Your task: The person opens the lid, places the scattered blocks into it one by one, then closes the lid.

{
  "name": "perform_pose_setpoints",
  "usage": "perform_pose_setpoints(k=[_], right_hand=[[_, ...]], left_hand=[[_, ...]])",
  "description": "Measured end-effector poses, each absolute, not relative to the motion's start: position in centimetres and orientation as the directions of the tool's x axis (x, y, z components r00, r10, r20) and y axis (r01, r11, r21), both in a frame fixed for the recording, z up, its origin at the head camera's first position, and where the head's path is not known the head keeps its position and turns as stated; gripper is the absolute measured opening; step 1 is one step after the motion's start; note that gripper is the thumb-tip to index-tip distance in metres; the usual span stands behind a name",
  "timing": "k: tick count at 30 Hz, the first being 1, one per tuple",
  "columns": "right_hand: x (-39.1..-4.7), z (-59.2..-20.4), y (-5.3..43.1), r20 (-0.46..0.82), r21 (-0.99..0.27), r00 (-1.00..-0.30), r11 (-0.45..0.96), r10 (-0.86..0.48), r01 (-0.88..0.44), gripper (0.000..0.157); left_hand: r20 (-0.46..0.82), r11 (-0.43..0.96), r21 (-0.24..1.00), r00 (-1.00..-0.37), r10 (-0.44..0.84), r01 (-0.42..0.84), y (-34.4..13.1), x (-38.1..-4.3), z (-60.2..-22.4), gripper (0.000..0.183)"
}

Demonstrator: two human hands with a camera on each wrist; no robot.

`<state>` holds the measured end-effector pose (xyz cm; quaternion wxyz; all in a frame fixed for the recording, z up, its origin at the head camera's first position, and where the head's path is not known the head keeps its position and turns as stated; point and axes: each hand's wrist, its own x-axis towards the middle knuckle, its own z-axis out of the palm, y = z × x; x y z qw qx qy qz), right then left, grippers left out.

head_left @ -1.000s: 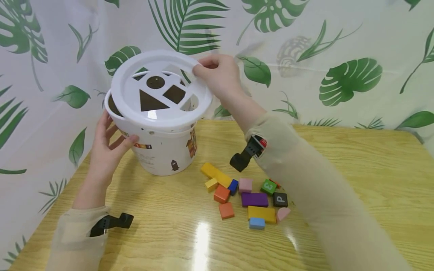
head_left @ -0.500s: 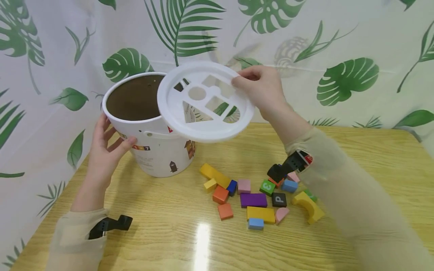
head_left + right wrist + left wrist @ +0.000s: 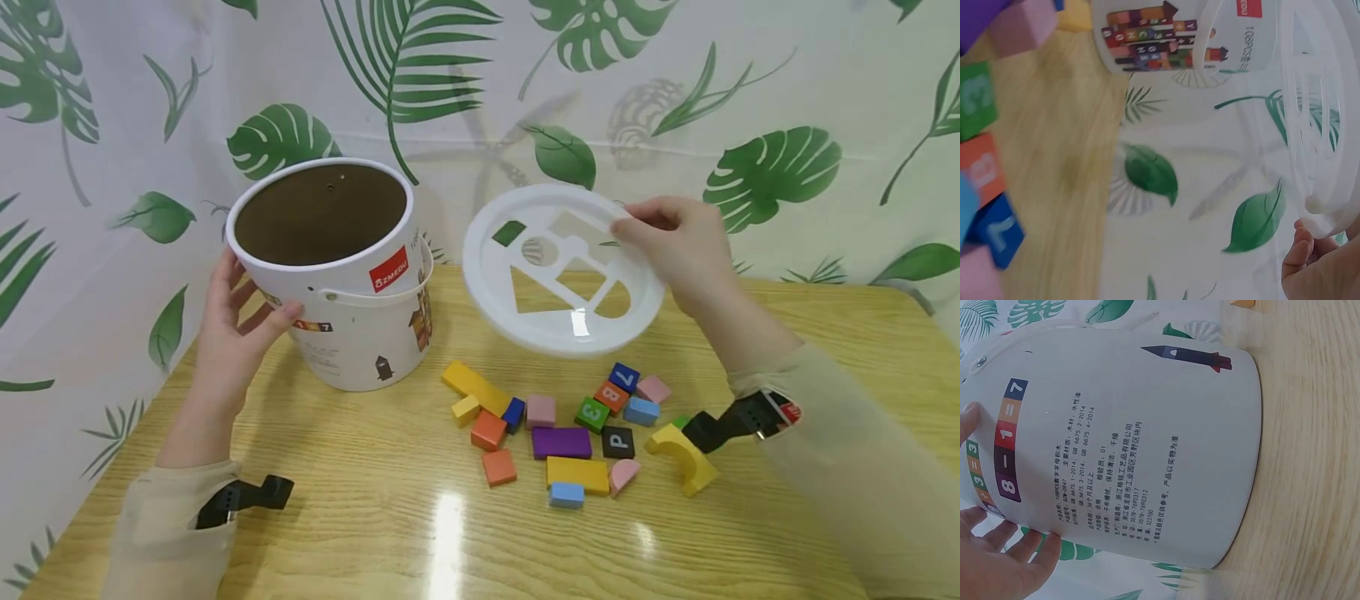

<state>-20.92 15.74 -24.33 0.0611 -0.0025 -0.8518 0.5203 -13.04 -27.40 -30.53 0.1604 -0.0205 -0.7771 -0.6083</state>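
Note:
A white printed bucket [image 3: 360,333] stands on the table at the left with its dark inside showing and its handle hanging down. My left hand [image 3: 236,333] holds it by the left side, thumb on the front below the rim, fingers spread along the wall; the left wrist view shows the fingertips touching the printed wall. To the right, my right hand [image 3: 678,246] pinches the edge of a white lid [image 3: 487,275] with shaped cut-outs. The tilted lid hangs in the air, apart from the bucket, above and behind the blocks. In the right wrist view the lid [image 3: 1341,156] is seen nearly edge-on.
Several coloured wooden blocks lie loose on the table, among them a purple block [image 3: 561,442], a yellow arch [image 3: 682,457] and a green block [image 3: 592,413] marked 3. A leaf-patterned cloth [image 3: 780,67] rises behind the table's far edge.
The lid has come off the top of the bucket and moved right and lower with my right hand, uncovering the bucket's mouth. My left hand has kept its place on the bucket.

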Motion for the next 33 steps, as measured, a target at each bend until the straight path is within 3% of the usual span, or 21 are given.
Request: perform_pose_setpoints(k=[10,19,25,33], right_hand=[[-19.5,-27.7,21.7,0.081,-0.849,-0.984,0.528,0.156,0.014,0.042],[-19.0,-29.1,26.2,0.066,-0.881,-0.976,0.472,0.206,0.040,0.003],[-18.7,-30.4,29.4,0.013,-0.854,-0.967,0.505,0.255,0.122,0.014],[-18.0,-32.1,33.2,-0.014,-0.804,-0.935,0.552,0.354,0.221,0.013]], left_hand=[[0.271,0.269,0.937,-0.948,-0.167,0.221,-27.3,-13.2,-30.7,0.087],[0.268,0.252,0.942,-0.947,-0.176,0.220,-27.5,-12.9,-30.6,0.087],[0.270,0.269,0.939,-0.946,-0.179,0.217,-27.6,-12.8,-30.6,0.087],[0.265,0.272,0.938,-0.949,-0.170,0.214,-27.3,-12.9,-30.5,0.086]])
